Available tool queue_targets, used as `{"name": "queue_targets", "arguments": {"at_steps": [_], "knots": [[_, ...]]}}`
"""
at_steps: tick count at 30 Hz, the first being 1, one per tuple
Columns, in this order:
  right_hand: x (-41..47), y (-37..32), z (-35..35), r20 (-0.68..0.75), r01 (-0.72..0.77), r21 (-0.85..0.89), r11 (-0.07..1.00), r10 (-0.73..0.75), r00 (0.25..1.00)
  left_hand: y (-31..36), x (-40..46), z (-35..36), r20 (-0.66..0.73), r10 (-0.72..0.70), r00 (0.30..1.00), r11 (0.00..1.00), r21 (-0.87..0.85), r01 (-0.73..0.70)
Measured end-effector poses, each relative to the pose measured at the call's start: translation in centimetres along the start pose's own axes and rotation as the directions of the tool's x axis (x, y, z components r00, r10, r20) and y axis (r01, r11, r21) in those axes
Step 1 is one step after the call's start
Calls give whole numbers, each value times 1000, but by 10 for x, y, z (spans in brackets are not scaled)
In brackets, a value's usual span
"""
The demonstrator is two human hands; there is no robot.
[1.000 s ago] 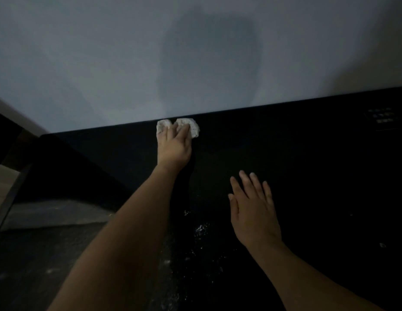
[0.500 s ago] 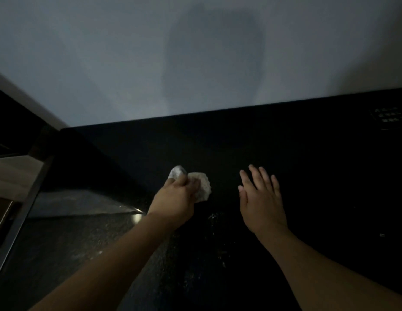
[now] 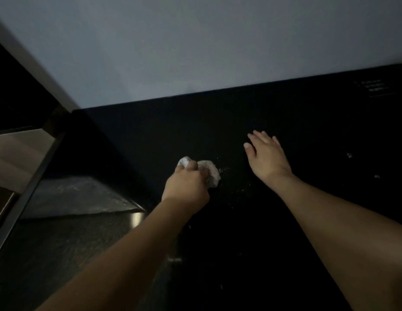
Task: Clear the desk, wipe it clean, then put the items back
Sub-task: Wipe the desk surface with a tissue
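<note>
The desk [image 3: 218,131] is a black surface that runs back to a pale wall. My left hand [image 3: 186,187] grips a crumpled white wipe [image 3: 210,173] and presses it on the desk near its left part. The wipe sticks out past my fingers on the far side. My right hand [image 3: 266,157] lies flat on the desk with straight fingers, a little to the right of the wipe and farther back. White crumbs [image 3: 224,169] speckle the black surface beside the wipe.
A small dark device with rows of keys [image 3: 372,87] lies at the desk's far right, blurred. Two white specks [image 3: 349,155] sit right of my right hand. Left of the desk is a lower grey surface [image 3: 72,194] and a dark frame edge [image 3: 27,194].
My left hand dragged the wipe from the desk's back edge toward me across the black surface. My right hand stayed flat on the desk.
</note>
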State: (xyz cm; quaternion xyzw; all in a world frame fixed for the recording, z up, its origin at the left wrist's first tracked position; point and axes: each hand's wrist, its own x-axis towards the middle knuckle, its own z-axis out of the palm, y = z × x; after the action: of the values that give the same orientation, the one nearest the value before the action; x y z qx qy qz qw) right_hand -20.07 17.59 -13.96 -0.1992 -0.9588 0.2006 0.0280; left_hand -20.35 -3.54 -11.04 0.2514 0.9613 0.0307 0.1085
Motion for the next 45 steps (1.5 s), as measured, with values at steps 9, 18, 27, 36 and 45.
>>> {"name": "queue_targets", "arguments": {"at_steps": [9,18,27,36,45], "knots": [[-71,5,-29,192,-17,-252,968,67,979,21,-144,22,114,38,993,999,-42,-34],[-83,-5,-42,325,-41,-307,951,145,935,34,-227,-23,539,159,827,956,-294,8],[-31,-15,-46,179,-99,-357,929,172,969,-23,-88,-76,86,-258,962,849,-455,268],[-2,19,-3,-56,-32,-209,977,21,998,-49,53,-74,-127,-289,949,901,-371,225],[3,25,2,-3,-19,-230,973,19,1000,-52,109,-45,40,-443,896,886,-137,444]]}}
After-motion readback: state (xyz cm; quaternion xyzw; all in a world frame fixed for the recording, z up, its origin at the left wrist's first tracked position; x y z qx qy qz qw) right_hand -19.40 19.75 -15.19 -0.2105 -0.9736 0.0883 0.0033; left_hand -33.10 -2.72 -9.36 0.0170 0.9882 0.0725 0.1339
